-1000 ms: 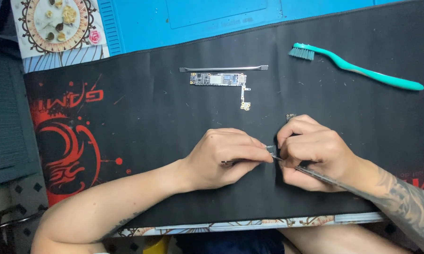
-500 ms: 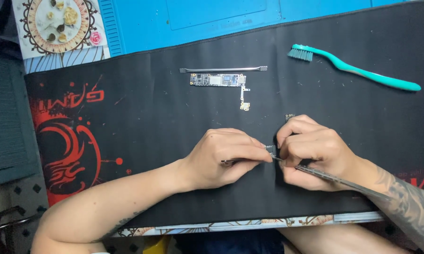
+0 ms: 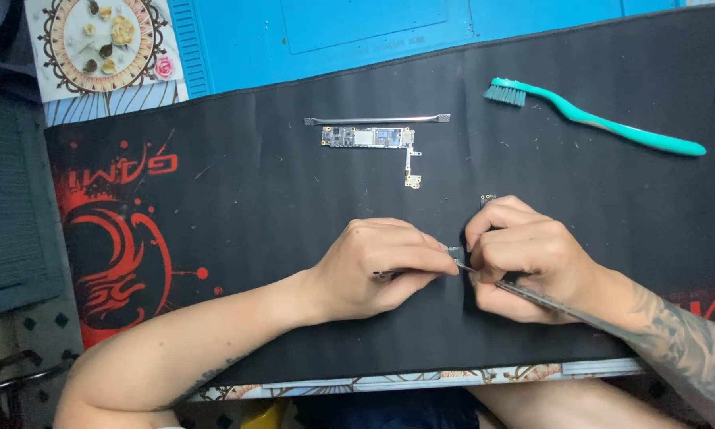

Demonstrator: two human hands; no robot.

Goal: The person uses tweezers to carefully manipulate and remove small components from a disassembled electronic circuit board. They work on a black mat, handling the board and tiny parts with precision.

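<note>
Pinching a small grey metal part [image 3: 455, 254] at mat centre, left hand [image 3: 381, 266] closes on it; right hand [image 3: 528, 258] grips thin metal tweezers [image 3: 548, 300]. Green circuit board [image 3: 368, 137] lies at twelve o'clock, teal toothbrush [image 3: 603, 119] at two, on the black mat [image 3: 254, 206].
</note>
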